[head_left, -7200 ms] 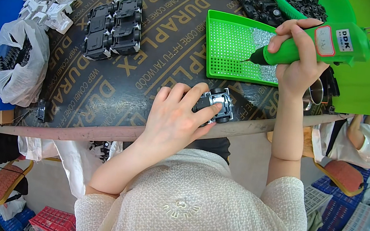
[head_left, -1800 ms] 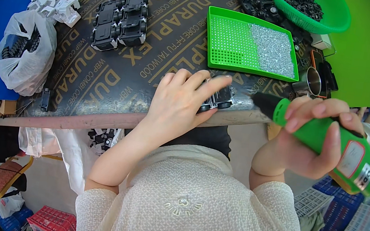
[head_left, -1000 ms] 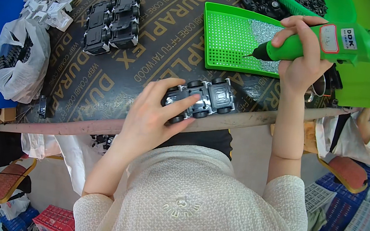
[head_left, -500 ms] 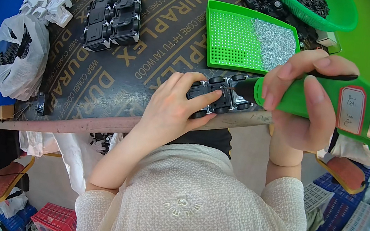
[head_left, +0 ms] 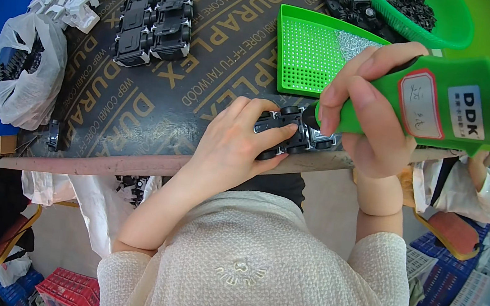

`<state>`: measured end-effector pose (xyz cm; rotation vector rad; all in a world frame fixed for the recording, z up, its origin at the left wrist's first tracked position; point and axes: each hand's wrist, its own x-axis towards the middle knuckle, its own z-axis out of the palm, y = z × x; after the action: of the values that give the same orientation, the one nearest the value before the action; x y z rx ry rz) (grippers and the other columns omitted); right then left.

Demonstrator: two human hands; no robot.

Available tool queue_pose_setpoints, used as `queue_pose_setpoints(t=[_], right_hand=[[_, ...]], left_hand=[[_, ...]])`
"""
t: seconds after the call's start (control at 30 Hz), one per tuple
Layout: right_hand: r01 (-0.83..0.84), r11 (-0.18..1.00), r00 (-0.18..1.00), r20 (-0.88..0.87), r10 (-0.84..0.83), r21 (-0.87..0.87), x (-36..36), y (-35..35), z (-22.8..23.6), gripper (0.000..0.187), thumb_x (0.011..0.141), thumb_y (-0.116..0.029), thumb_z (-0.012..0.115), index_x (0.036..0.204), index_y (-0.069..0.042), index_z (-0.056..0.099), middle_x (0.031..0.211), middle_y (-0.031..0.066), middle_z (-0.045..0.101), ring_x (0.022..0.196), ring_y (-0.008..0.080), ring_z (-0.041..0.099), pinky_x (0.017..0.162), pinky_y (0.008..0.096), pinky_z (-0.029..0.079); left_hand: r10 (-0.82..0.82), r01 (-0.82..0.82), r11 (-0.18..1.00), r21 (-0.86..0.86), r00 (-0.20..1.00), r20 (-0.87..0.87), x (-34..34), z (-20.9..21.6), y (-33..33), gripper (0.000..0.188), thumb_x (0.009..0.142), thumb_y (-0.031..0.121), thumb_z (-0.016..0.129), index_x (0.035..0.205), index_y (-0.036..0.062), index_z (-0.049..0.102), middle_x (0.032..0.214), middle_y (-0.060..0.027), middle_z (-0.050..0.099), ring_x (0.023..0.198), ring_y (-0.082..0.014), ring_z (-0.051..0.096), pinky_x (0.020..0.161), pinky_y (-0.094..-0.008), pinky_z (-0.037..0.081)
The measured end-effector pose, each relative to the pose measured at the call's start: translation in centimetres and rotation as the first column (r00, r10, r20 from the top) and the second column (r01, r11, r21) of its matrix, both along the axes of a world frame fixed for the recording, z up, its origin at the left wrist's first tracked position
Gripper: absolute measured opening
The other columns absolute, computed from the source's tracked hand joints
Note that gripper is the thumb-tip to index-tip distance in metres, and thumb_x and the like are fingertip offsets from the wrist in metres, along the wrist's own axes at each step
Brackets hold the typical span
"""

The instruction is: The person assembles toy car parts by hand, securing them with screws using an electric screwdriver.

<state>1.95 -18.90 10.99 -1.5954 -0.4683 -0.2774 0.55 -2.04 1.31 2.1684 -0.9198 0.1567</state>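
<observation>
My left hand point(head_left: 232, 135) grips a small black toy car chassis point(head_left: 301, 141) with wheels, holding it against the front of the table. Its thumb and forefinger press on the underside, and the palm hides one end of the car. In my right hand point(head_left: 373, 108) is a green electric screwdriver point(head_left: 487, 80), fingers wrapped round its body. The dark nose of the tool sits over the car's middle, beside a wheel; whether the bit touches a screw cannot be seen. Behind the tool lies a green perforated tray point(head_left: 306, 52) with small silver screws point(head_left: 351, 44).
Several black car bodies point(head_left: 156, 25) stand in a block at left, near white plastic parts point(head_left: 81, 2). A white bag point(head_left: 24, 72) of black parts is at far left. A green basket point(head_left: 447, 31) holds dark pieces. Other people sit on both sides.
The screwdriver and my right hand have shifted left along the car, and the tool's body has turned and risen a little. My left hand still holds the car in nearly the same place.
</observation>
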Motion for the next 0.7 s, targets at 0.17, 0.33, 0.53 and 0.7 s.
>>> queue_pose_setpoints(t=[0.17,0.33,0.53,0.7], right_hand=[[0.001,0.999,0.999,-0.038,0.0,0.034,0.1,-0.1,-0.6,0.019,0.079,0.003,0.049,0.096,0.002,0.042,0.071,0.0186,0.056,0.044,0.0175,0.049,0.04,0.0262,0.044],[-0.122,0.959,0.968,0.242,0.059,0.254,-0.2,-3.1,0.8,0.025,0.087,-0.009,0.04,0.109,0.001,0.045,0.085,0.0247,0.057,0.048,0.0193,0.051,0.048,0.0314,0.046],[0.222,0.925,0.916,0.259,-0.306,0.308,4.4,-5.5,-2.6,0.013,0.081,0.0,0.052,0.091,0.008,0.052,0.078,0.0242,0.062,0.045,0.022,0.058,0.049,0.0283,0.047],[0.255,0.939,0.919,0.242,-0.31,0.232,4.7,-5.3,-3.1,0.01,0.08,-0.002,0.055,0.083,0.007,0.053,0.073,0.0166,0.063,0.046,0.0181,0.059,0.05,0.0254,0.047]], left_hand=[[-0.002,0.002,1.0,0.0,1.0,0.003,0.1,-0.1,0.1,0.035,0.068,0.021,0.076,0.102,0.015,0.068,0.105,-0.0076,0.054,0.095,-0.0253,0.053,0.077,-0.0359,0.047],[-0.016,0.016,1.0,-0.012,1.0,0.017,0.1,0.0,-0.2,0.035,0.068,0.02,0.076,0.101,0.0148,0.068,0.105,-0.0074,0.054,0.095,-0.0252,0.053,0.077,-0.0352,0.047],[0.011,-0.011,1.0,0.005,1.0,-0.007,0.0,-0.4,0.1,0.039,0.065,0.017,0.079,0.102,0.017,0.069,0.107,-0.009,0.055,0.095,-0.027,0.054,0.077,-0.0367,0.048],[0.005,-0.005,1.0,0.005,1.0,-0.002,0.1,-0.4,0.1,0.04,0.064,0.017,0.079,0.103,0.0169,0.069,0.108,-0.0088,0.055,0.094,-0.027,0.054,0.077,-0.0367,0.048]])
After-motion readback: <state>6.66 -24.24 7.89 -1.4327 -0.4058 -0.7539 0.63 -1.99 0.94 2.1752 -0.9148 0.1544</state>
